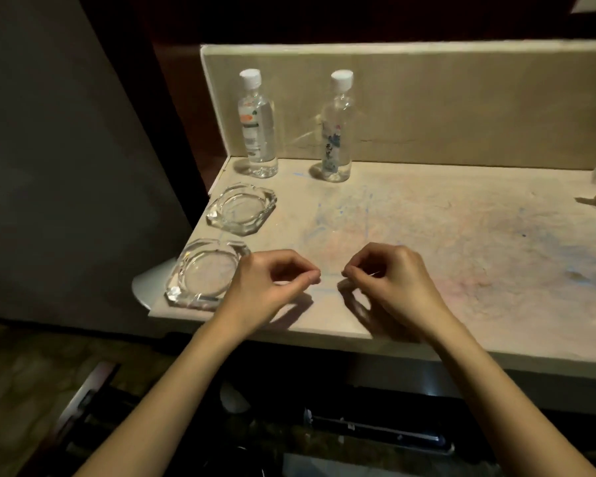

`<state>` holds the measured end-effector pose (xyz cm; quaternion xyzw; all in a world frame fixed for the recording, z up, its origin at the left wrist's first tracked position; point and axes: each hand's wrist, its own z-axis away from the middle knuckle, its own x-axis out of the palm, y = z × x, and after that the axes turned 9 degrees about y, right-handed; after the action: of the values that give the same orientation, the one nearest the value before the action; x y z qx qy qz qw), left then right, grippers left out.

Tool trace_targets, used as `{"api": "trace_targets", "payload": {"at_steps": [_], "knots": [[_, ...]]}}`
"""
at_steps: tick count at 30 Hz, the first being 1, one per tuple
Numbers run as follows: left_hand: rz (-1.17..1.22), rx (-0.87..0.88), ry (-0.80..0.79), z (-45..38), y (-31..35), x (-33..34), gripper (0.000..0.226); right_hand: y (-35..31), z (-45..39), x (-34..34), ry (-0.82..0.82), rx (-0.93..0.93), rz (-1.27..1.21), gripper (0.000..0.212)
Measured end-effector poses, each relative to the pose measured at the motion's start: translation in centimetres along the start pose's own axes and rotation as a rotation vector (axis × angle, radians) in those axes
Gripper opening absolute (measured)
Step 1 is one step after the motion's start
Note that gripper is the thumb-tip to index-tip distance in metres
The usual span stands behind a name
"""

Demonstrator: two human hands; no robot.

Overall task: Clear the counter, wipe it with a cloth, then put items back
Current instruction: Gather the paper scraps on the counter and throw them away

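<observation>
Glass ashtrays [209, 273] and bottles [258, 123] crowd the table [427, 235]; clearing apparently unstarted; left hand [272, 282] and right hand [386, 273] curled, contents indiscernible.

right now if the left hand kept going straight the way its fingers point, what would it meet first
Probably the right hand: the left hand has its pinched fingertips aimed rightward at it across a small gap above the counter. Depth is hard to judge.

Beige counter [427, 256] smeared with pink and blue.
</observation>
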<state>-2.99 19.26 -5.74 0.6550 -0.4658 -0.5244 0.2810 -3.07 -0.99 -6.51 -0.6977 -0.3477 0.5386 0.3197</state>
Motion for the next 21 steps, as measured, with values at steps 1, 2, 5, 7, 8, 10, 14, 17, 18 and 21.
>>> {"api": "trace_targets", "payload": {"at_steps": [1,2,5,7,8,10,14,17,18,21], "knots": [[0.041,-0.026,-0.003,0.8,0.3,-0.8,0.005,-0.7,0.5,0.1,-0.015,0.037,-0.105,0.008],[0.077,-0.05,-0.011,1.7,0.4,-1.7,0.005,-1.4,1.0,0.5,-0.042,0.072,-0.196,0.008],[0.127,-0.091,-0.07,3.9,0.3,-4.0,0.004,-3.3,3.1,2.0,-0.141,0.125,-0.361,0.009],[0.129,-0.097,-0.118,5.1,-0.4,-5.4,0.004,-4.2,4.5,3.3,-0.187,0.1,-0.368,0.011],[0.135,-0.098,-0.136,5.6,-0.9,-6.1,0.004,-4.5,5.3,3.9,-0.211,0.093,-0.362,0.012],[0.141,-0.101,-0.172,7.0,-2.3,-7.6,0.005,-5.1,7.0,5.6,-0.263,0.105,-0.352,0.011],[0.076,-0.128,-0.26,10.3,-6.4,-10.4,0.006,-5.8,11.0,10.2,-0.302,0.131,-0.227,0.009],[-0.001,-0.163,-0.345,13.0,-9.8,-12.2,0.007,-6.0,14.0,14.2,-0.266,0.17,-0.162,0.009],[-0.03,-0.164,-0.382,13.9,-11.0,-12.8,0.008,-6.0,15.1,15.6,-0.257,0.192,-0.138,0.008],[-0.092,-0.182,-0.466,16.1,-14.1,-14.1,0.016,-5.5,17.8,19.5,-0.245,0.235,-0.078,0.006]]}}
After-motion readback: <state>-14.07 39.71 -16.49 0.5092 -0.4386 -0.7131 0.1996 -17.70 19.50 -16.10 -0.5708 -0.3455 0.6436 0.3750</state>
